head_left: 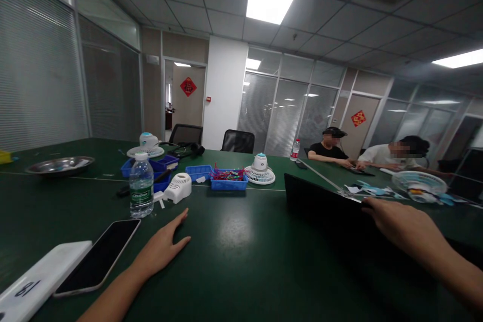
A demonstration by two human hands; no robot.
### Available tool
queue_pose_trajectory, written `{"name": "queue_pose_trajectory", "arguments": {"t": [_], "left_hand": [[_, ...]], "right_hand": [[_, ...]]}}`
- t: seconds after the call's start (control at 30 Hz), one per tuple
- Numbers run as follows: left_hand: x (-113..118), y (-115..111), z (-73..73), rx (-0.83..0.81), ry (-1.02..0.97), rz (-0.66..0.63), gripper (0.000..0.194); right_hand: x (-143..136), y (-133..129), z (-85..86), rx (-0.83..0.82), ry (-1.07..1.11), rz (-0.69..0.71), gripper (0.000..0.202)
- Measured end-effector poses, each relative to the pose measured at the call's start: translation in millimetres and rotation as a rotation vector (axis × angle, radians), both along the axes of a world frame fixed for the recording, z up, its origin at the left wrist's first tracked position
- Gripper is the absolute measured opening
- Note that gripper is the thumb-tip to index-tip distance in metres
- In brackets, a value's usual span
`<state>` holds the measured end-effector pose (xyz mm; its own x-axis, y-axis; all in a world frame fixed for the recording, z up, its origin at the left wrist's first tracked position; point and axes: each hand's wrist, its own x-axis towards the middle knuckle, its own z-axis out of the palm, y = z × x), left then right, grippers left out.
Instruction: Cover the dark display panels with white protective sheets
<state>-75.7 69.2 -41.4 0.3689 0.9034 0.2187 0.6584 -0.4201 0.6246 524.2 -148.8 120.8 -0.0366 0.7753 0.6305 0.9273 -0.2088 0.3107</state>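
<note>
Head view, 12 o'clock straight ahead of you. Your right hand (400, 224), at 2, has its fingers bent over the top edge of a black panel (320, 211), gripping it near the far end; the thumb's position you cannot tell. The panel stands tilted at 1 to 2, its lower part lost in shadow.

Your left hand (162, 251), between 10 and 11, holds nothing: fingers loosely extended, thumb well apart, low over the green table (234, 271). Contact with the top: cannot tell.

Near that hand: phone (101, 256) at 10, dark screen up, lying against a white slab (41, 279) with handwritten digits. At 11, a clear water bottle (141, 191), upright, and just beside it a white casing (178, 188).

At 12, a blue tray (229, 185) of reddish wires, a small white fan (260, 171) just right of it. Farther off at 1, two seated people (326, 151) bend over the table.
</note>
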Motion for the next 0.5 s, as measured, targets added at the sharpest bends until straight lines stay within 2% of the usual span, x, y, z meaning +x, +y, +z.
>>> {"name": "queue_pose_trajectory", "arguments": {"t": [0.1,0.17,0.23,0.37,0.5], "left_hand": [[0,-1,1.6,-0.013,0.004,-0.002,0.084],[0,-3,4.4,-0.015,0.009,0.000,0.083],[0,-5,7.5,-0.016,0.012,0.008,0.082],[-2,-6,11.2,-0.018,0.003,0.028,0.081],[-3,-5,12.3,-0.031,-0.033,0.059,0.074]], "right_hand": [[7,8,-3.4,-0.127,-0.050,-0.079,0.030],[9,12,-5.5,-0.128,-0.049,-0.115,0.033],[6,14,-7.3,-0.103,-0.067,-0.086,0.034],[-20,2,-15.3,-0.032,-0.163,0.114,0.040],[-82,-30,-34.7,0.034,-0.180,0.370,0.043]]}}
